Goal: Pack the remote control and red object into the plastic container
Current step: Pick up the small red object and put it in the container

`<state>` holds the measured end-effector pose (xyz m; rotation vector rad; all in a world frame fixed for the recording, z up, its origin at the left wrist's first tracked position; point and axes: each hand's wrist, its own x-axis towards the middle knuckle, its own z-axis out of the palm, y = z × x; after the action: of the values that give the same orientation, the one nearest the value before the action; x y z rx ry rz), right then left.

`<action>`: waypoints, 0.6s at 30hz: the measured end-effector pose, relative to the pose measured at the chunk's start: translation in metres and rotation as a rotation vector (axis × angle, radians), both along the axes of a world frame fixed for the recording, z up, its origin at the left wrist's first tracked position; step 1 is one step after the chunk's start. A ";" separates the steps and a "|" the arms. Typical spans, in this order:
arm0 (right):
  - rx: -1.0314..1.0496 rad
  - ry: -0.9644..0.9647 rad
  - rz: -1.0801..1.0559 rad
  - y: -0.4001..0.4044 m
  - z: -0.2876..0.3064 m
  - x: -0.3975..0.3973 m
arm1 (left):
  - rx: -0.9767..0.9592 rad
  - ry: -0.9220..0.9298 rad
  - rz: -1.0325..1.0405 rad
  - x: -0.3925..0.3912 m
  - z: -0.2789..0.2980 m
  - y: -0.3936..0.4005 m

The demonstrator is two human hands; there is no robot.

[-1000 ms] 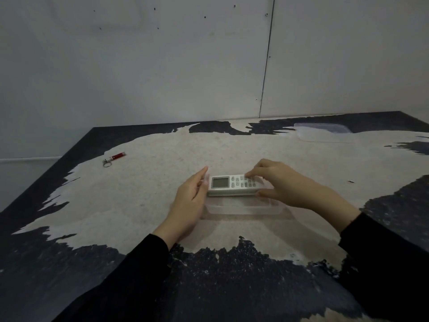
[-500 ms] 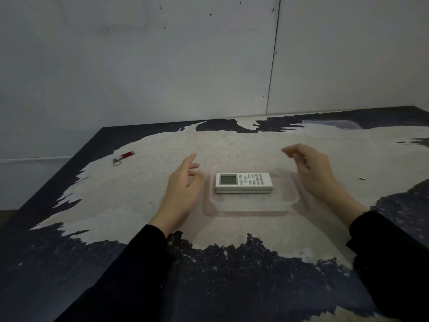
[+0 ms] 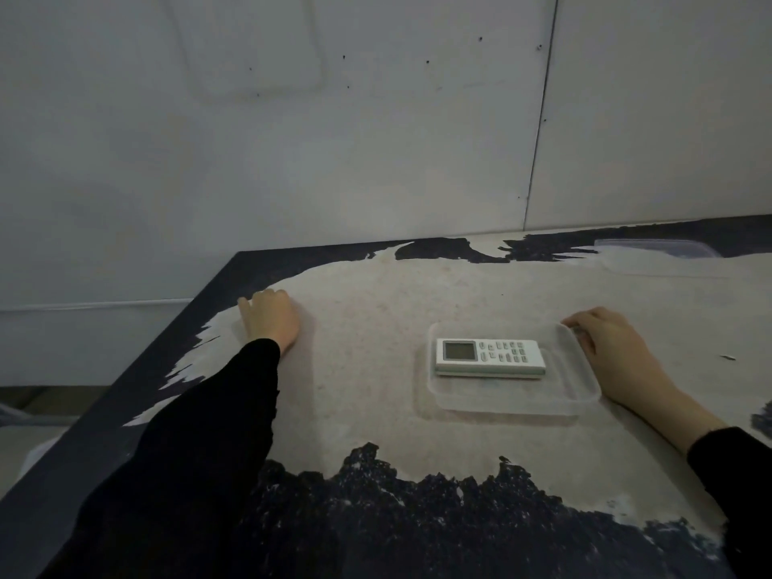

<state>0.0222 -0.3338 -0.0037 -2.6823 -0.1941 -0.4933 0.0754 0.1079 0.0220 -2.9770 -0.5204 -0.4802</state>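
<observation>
A white remote control (image 3: pixel 489 357) lies flat inside the clear plastic container (image 3: pixel 514 401) on the table, screen to the left. My right hand (image 3: pixel 610 348) rests against the container's right side, fingers curled on its far right rim corner. My left hand (image 3: pixel 270 317) is stretched out to the far left near the table's edge, palm down with fingers bent onto the surface. The red object is not visible; the left hand covers the spot where it lay.
A clear plastic lid (image 3: pixel 656 257) lies at the back right of the table. The table's left edge (image 3: pixel 167 348) runs diagonally just beyond my left hand. A grey wall stands close behind the table.
My left hand has left the container and reached far left over the red object, hiding it. My right hand has come down onto the container's right rim. The remote stays in the container.
</observation>
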 end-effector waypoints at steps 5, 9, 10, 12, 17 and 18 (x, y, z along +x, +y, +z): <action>0.012 0.003 -0.004 0.000 0.002 -0.002 | 0.026 -0.067 -0.026 0.005 -0.001 0.000; 0.026 0.005 -0.014 0.000 0.002 -0.001 | -0.218 -0.247 -0.184 -0.007 0.012 -0.032; 0.029 0.006 -0.014 0.000 0.002 0.000 | -0.283 -0.287 -0.218 -0.012 0.017 -0.043; 0.048 0.009 -0.017 -0.001 0.004 0.001 | -0.452 -0.346 -0.290 -0.024 0.025 -0.065; 0.273 -0.106 0.015 0.011 0.031 -0.010 | -0.919 -0.362 -0.514 -0.063 0.055 -0.132; 0.298 -0.123 0.078 0.018 0.039 -0.016 | -0.959 -0.355 -0.566 -0.071 0.060 -0.144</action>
<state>0.0062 -0.3162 0.0356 -2.3475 -0.2387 -0.6115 0.0046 -0.0363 0.0816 -3.9896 0.1879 -1.0712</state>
